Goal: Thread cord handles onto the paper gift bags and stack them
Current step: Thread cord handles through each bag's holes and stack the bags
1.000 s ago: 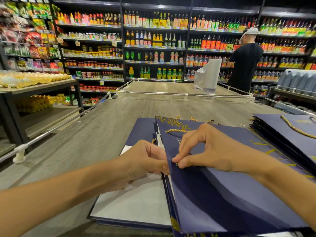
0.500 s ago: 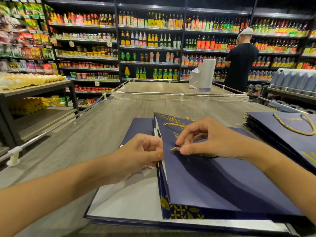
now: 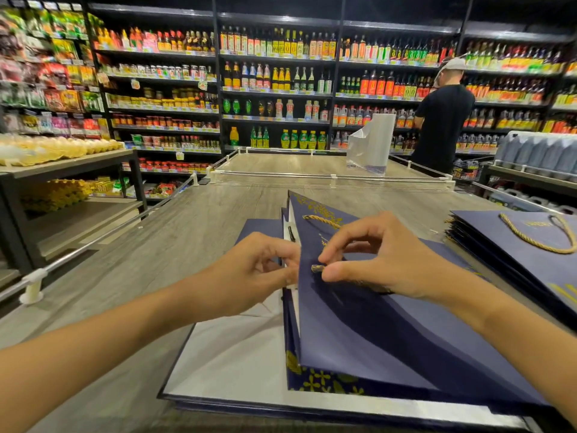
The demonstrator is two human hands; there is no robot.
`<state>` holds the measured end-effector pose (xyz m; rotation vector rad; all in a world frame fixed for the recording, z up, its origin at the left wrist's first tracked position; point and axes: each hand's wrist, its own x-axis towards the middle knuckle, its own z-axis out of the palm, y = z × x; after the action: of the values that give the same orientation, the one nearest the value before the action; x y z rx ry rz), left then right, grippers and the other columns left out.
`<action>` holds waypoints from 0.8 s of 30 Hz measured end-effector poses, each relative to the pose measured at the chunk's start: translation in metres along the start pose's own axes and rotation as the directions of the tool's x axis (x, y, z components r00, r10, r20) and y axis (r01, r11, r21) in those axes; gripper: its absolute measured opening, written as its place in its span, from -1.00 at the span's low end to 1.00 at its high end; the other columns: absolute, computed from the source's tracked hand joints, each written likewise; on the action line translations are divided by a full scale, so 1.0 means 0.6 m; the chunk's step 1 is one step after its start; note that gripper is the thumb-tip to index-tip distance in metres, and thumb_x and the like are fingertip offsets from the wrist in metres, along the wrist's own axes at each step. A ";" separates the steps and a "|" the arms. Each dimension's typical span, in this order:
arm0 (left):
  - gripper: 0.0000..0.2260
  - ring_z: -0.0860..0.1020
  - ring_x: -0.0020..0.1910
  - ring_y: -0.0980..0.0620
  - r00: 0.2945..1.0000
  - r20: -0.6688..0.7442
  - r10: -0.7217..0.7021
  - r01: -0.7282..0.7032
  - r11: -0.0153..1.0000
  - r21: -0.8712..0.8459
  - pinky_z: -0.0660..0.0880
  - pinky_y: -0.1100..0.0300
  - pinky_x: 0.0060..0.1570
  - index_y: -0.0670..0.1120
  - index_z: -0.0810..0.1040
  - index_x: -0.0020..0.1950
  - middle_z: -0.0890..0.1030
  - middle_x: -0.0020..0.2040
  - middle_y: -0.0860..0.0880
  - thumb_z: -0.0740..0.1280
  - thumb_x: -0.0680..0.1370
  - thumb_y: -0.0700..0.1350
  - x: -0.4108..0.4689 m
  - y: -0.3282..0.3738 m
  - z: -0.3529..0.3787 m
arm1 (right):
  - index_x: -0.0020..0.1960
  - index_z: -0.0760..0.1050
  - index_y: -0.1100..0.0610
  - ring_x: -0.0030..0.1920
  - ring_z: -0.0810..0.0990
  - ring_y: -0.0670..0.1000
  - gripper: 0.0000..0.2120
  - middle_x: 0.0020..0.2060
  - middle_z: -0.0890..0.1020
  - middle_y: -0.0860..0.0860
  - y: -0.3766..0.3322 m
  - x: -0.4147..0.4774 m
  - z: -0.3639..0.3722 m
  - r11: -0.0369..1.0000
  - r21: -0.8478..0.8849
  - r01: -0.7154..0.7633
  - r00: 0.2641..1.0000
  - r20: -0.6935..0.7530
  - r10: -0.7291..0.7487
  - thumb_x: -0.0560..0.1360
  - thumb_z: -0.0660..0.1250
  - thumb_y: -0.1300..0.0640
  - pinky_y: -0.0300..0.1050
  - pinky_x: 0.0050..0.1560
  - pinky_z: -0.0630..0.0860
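A navy paper gift bag (image 3: pixel 390 335) with gold flower print lies flat on a pile of unthreaded bags, its near panel lifted. My right hand (image 3: pixel 381 260) pinches the end of a gold cord (image 3: pixel 318 268) at the panel's edge. The cord's other part (image 3: pixel 321 220) shows farther up the bag. My left hand (image 3: pixel 259 270) grips the bag's edge just left of the cord end, fingers curled behind the panel. A stack of finished bags (image 3: pixel 530 264) with a gold cord handle (image 3: pixel 540 235) lies to the right.
The bags rest on a long wood-grain display table (image 3: pixel 175 242) with a clear rail along its edges. A roll of plastic bags (image 3: pixel 371 145) stands at the far end. A person in black (image 3: pixel 443 120) faces the bottle shelves. Egg trays (image 3: pixel 56 148) sit on a rack at left.
The bag's panel has been lifted higher. The cord end has come out past the panel's edge between my right thumb and finger. The camera has tilted slightly down.
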<state>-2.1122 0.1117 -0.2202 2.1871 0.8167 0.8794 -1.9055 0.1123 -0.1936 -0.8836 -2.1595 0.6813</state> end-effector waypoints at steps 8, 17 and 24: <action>-0.80 0.40 -0.38 -0.07 0.993 -0.108 -0.043 0.031 0.993 -0.113 0.36 0.32 -0.46 -0.26 0.57 0.01 0.56 -0.15 -0.32 0.38 0.51 -0.14 -0.001 -0.008 0.016 | -0.25 0.65 0.10 -0.27 0.62 -0.07 -0.95 -0.32 0.66 -0.07 0.004 0.000 0.018 0.933 -0.268 0.239 0.953 -0.121 -0.279 0.36 0.44 0.14 -0.26 -0.15 0.54; -0.68 0.28 -0.55 0.14 0.977 -0.214 -0.017 -0.010 0.992 -0.126 0.24 0.40 -0.57 -0.02 0.64 -0.29 0.47 -0.47 0.06 0.26 0.52 -0.34 -0.001 0.007 0.011 | -0.18 0.67 0.01 -0.20 0.64 -0.14 -0.91 -0.27 0.68 -0.13 0.005 0.000 0.003 0.982 -0.130 0.138 0.980 -0.128 -0.154 0.32 0.42 0.09 -0.30 -0.10 0.57; -0.85 0.48 -0.43 0.11 0.977 -0.197 -0.084 0.053 0.986 -0.157 0.46 0.32 -0.42 -0.04 0.70 -0.17 0.59 -0.37 0.14 0.36 0.47 -0.24 0.003 0.009 0.011 | -0.18 0.67 -0.03 -0.19 0.63 -0.15 -0.91 -0.27 0.68 -0.12 0.008 0.000 0.002 0.988 -0.112 0.106 0.988 -0.099 -0.117 0.32 0.41 0.06 -0.24 -0.10 0.58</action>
<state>-2.1046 0.1076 -0.2195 1.9492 0.8865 1.1055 -1.9048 0.1151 -0.1975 -0.8273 -2.1477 0.4579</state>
